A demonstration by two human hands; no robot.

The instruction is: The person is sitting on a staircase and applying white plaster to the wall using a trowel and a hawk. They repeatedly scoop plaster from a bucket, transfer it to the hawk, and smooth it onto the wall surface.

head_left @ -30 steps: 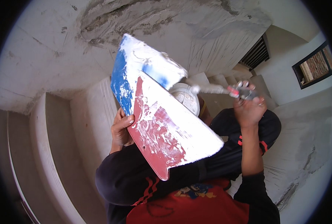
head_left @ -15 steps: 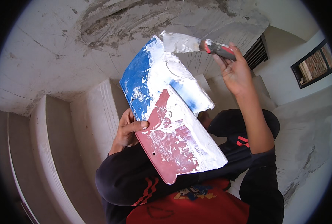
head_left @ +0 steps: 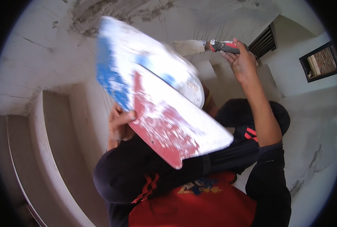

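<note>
Centrally, in the single head view, a round pale tub (head_left: 203, 99) sits a little toward 2 o'clock, its rim partly showing. Inside is a lumpy whitish mass (head_left: 191, 92), blurred; how full the tub is cannot be told, because a blue-and-red board (head_left: 157, 130) covers much of it.

That board stretches from 11 o'clock, past the centre, toward 4 o'clock — blue at its upper left, red along its lower edge, white paste (head_left: 176, 109) smeared thickly over the rest. Motion blurs it.

At 9 o'clock, the left hand (head_left: 120, 123) pinches the board's lower-left edge, thumb on top; its other fingers are partly hidden. At 2 o'clock, the right hand (head_left: 242, 62) has its fingers curled around the grey-and-red handle of a putty knife (head_left: 227, 47). The blade, smeared pale, points toward 12 o'clock, apart from the tub.

Dark trouser legs (head_left: 119, 174) with red marks lie bent at 8 and 3 o'clock, below a red shirt front (head_left: 198, 204) at 6. Concrete steps (head_left: 58, 143) descend the left side, from 9 to 7 o'clock. Rough plastered wall (head_left: 43, 49) fills 10 to 12 — then a dark slatted grille (head_left: 263, 42) at 2 and a black-framed window (head_left: 321, 64) just past it.
</note>
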